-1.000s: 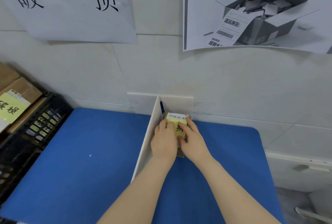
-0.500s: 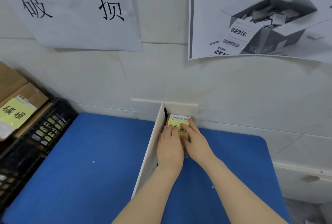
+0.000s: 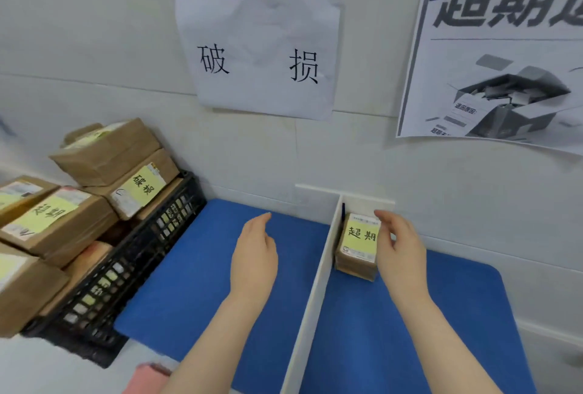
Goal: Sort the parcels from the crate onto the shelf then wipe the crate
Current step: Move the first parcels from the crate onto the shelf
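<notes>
While the small parcel [image 3: 358, 247] sits on the blue shelf [image 3: 441, 314] against the white divider [image 3: 318, 277], the right hand [image 3: 399, 245] hovers beside it, fingers loosely curled, holding nothing. Left hand [image 3: 254, 254] hangs flat and relaxed, near the black crate [image 3: 126, 270] of parcels.

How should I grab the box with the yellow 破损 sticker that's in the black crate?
Take the 破损 box by its two long side faces, coming from above and the shelf side. It lies tilted near the crate's rim, with another brown box resting on its far end. So probably lift that one off first, or slide yours out toward the blue shelf with both hands.
</notes>
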`<state>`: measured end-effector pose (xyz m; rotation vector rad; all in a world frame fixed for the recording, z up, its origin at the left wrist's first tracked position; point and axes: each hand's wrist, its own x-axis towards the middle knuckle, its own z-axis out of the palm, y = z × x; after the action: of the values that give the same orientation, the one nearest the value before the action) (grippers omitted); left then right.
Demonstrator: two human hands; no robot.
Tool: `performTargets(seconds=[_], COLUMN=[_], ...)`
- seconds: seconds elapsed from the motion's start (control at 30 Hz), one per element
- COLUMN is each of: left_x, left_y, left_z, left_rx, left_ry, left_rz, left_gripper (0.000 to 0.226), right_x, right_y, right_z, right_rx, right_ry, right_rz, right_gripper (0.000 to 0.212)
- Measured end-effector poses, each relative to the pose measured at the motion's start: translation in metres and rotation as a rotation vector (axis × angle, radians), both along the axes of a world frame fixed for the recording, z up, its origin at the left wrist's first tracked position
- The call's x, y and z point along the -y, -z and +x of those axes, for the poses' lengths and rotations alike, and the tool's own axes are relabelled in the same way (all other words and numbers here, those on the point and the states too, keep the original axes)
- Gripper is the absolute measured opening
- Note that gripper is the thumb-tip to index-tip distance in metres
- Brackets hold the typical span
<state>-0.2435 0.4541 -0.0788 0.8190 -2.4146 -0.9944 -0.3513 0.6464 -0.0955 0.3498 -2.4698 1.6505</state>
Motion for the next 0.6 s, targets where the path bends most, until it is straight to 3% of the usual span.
performTargets(seconds=[0.07, 0.2, 0.3, 0.47, 0.6], left_x=[0.019, 0.059, 0.093, 0.163, 0.203], left_y=[0.014, 0.039, 0.046, 0.04, 0.022], left_z=[0.037, 0.103, 0.149, 0.221, 0.248], left_rx=[0.1, 0.345, 0.536, 0.606, 0.562], left_ry=[-0.015, 0.047, 0.184, 0.263, 0.27], left_rz=[-0.009, -0.132, -0.224, -0.318, -0.369], left_gripper=[0.044, 0.047, 0.048, 0.044, 0.04], right_x=[0.029, 0.098, 0.153, 0.228, 0.274], right_y=[-0.012, -0.018, -0.009, 0.017, 0.016], right_z=[0.03, 0.099, 0.154, 0.224, 0.251], right_rx=[-0.042, -0.265, -0.274, -0.08, -0.07], right_ry=[-0.102, -0.305, -0.406, -0.501, -0.512], right_rz=[0.086, 0.661, 0.908, 0.881, 0.818], right_gripper=[0.033, 0.037, 0.037, 0.035, 0.034])
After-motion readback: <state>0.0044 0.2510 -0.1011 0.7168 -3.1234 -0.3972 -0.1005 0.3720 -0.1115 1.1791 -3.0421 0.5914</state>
